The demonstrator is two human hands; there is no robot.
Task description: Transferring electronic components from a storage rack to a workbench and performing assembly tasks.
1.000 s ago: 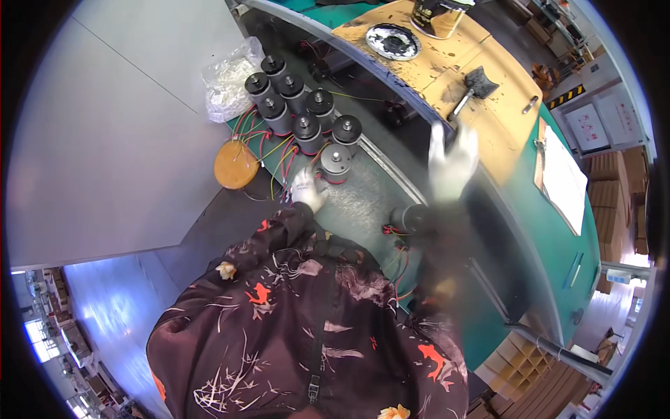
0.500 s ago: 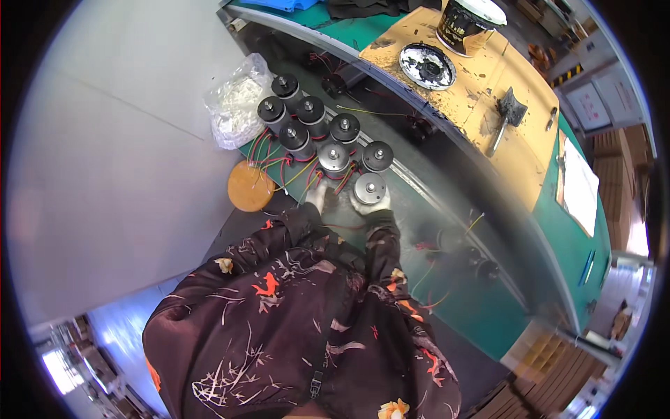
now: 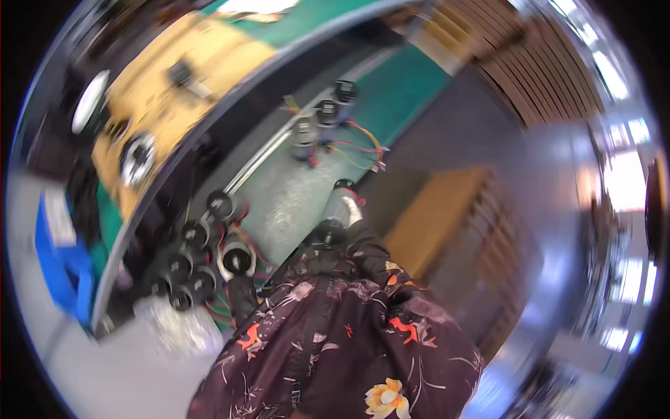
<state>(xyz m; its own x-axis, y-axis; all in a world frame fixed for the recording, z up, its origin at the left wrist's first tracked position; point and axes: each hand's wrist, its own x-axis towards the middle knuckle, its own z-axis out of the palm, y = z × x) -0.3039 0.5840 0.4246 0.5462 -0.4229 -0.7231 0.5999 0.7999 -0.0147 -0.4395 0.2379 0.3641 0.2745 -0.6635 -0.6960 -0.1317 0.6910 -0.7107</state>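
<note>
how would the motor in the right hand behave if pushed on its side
The motor would likely roll, given its round body. Its metallic look suggests it may feel heavy for its size. The thin red wire could flop.

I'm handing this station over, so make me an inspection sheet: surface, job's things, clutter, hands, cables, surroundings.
Surface: green bench top, with a pale glossy patch and a metal rail along it.
Job's things: motor group at lower left; three motors farther up.
Clutter: clear bag of white contents by the motor group; stained tan board bearing a blurred tool and a round lid.
Hands: gloved left hand wrapped round a black-topped motor; gloved right hand on a grey motor's side, grip unclear.
Cables: loose red and yellow wires beside the three motors.
Surroundings: slatted brown stack and bright windows, blurred.
</note>
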